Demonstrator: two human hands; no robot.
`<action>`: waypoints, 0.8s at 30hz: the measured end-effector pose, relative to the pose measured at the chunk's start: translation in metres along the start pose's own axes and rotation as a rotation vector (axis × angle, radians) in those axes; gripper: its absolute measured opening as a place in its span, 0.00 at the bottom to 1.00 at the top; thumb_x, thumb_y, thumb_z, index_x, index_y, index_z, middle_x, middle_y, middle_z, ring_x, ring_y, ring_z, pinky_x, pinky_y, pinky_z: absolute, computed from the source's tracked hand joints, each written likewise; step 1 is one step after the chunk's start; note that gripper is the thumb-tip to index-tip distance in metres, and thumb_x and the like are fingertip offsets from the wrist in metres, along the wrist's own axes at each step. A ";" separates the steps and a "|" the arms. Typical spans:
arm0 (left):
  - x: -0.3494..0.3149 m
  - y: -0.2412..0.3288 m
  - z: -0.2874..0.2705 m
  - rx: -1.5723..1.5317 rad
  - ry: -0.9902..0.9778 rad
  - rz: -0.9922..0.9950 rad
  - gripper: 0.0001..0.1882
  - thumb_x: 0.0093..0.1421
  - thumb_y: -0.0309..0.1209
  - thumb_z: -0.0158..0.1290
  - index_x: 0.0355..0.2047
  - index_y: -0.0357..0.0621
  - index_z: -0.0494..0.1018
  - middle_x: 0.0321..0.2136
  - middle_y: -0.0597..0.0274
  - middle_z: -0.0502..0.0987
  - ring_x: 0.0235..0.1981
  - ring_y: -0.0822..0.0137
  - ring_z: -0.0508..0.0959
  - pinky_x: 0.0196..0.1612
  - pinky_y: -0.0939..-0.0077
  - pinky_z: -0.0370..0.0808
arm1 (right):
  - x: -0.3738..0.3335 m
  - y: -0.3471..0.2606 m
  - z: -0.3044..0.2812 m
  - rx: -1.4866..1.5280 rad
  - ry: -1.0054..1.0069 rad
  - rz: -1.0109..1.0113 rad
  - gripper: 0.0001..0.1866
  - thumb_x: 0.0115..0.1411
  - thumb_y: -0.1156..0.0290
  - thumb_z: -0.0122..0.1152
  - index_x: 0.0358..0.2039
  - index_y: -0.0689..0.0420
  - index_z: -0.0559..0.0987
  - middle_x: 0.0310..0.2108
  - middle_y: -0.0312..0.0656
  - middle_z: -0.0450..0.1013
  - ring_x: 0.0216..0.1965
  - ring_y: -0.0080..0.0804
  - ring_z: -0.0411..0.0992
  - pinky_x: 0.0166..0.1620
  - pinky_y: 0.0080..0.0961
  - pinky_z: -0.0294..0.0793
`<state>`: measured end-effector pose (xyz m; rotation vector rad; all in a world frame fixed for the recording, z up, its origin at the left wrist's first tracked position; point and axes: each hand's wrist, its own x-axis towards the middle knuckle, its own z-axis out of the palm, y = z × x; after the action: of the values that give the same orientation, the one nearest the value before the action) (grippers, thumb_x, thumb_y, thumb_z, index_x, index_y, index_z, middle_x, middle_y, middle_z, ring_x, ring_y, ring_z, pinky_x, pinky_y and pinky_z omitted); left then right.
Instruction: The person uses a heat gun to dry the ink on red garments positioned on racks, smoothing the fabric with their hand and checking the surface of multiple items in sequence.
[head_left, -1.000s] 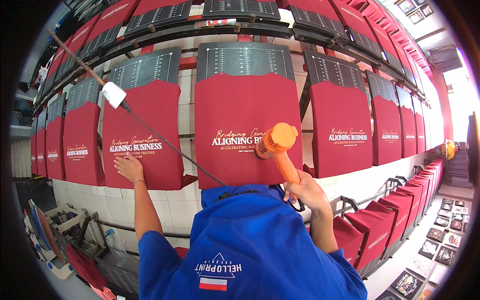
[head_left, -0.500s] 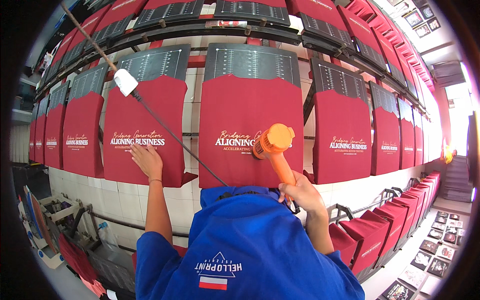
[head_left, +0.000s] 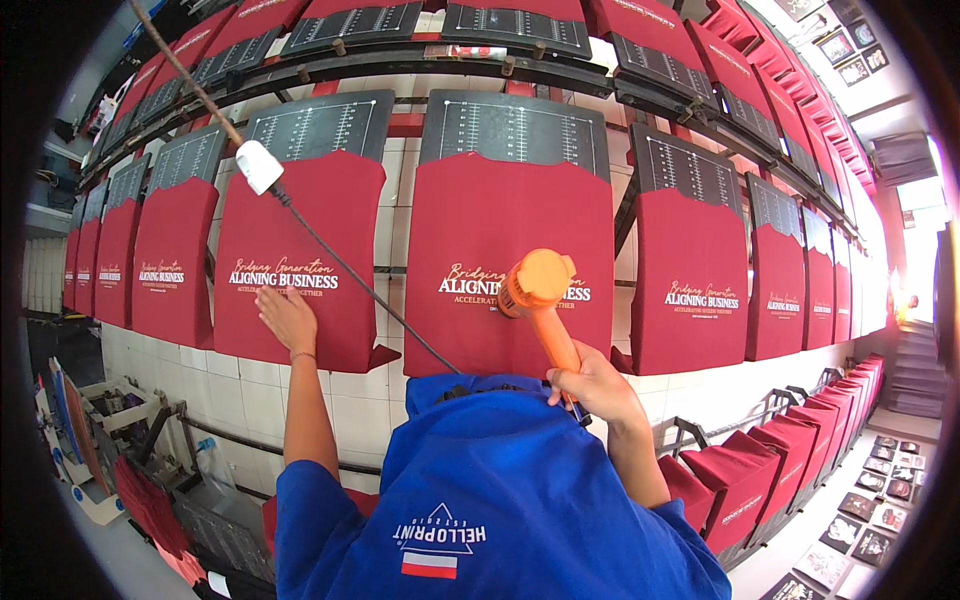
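Note:
My right hand (head_left: 597, 388) is wrapped round the handle of an orange hair dryer (head_left: 545, 300). Its barrel is over the printed lettering on the middle red shirt (head_left: 510, 220), hiding part of the print. That shirt is stretched on a dark board (head_left: 515, 125) with white ruler marks. Over the left red shirt (head_left: 300, 220), my left hand (head_left: 288, 320) lies with fingers outstretched just below the lettering; it holds nothing. Whether its palm touches the cloth I cannot tell.
A dark cable with a white plug connector (head_left: 260, 167) hangs across the left shirt toward me. Another printed red shirt (head_left: 690, 270) lies on its board to the right. Several more fill the racks beyond a black rail (head_left: 400, 68) and at lower right (head_left: 740, 480).
The hair dryer has shifted slightly left across the middle shirt's print. My left hand has slid a little left and down from the lettering. The whole view has moved slightly.

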<state>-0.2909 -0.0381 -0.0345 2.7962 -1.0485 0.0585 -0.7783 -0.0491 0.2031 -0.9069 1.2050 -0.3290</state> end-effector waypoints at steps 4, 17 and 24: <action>0.012 0.002 0.004 -0.013 0.050 -0.149 0.35 0.73 0.46 0.33 0.69 0.27 0.50 0.71 0.41 0.51 0.73 0.44 0.49 0.73 0.52 0.46 | 0.007 0.003 0.001 -0.011 -0.048 -0.008 0.13 0.61 0.75 0.58 0.45 0.64 0.71 0.23 0.36 0.73 0.23 0.23 0.76 0.24 0.18 0.70; -0.057 0.064 -0.007 -0.685 -0.154 -0.172 0.35 0.74 0.50 0.32 0.69 0.31 0.53 0.69 0.43 0.56 0.71 0.45 0.55 0.71 0.52 0.50 | 0.011 0.005 0.000 -0.072 -0.122 -0.042 0.17 0.62 0.73 0.60 0.49 0.65 0.71 0.25 0.35 0.72 0.25 0.21 0.75 0.25 0.17 0.69; -0.099 0.135 -0.108 -1.731 -0.494 -0.118 0.28 0.75 0.53 0.33 0.51 0.40 0.67 0.37 0.57 0.75 0.36 0.66 0.76 0.44 0.70 0.72 | -0.002 0.002 -0.027 -0.123 -0.105 -0.045 0.18 0.63 0.65 0.61 0.46 0.63 0.70 0.27 0.36 0.71 0.25 0.21 0.73 0.24 0.19 0.70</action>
<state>-0.4525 -0.0566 0.0808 1.2205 -0.4505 -1.0246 -0.8042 -0.0582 0.2004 -1.0466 1.1183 -0.2415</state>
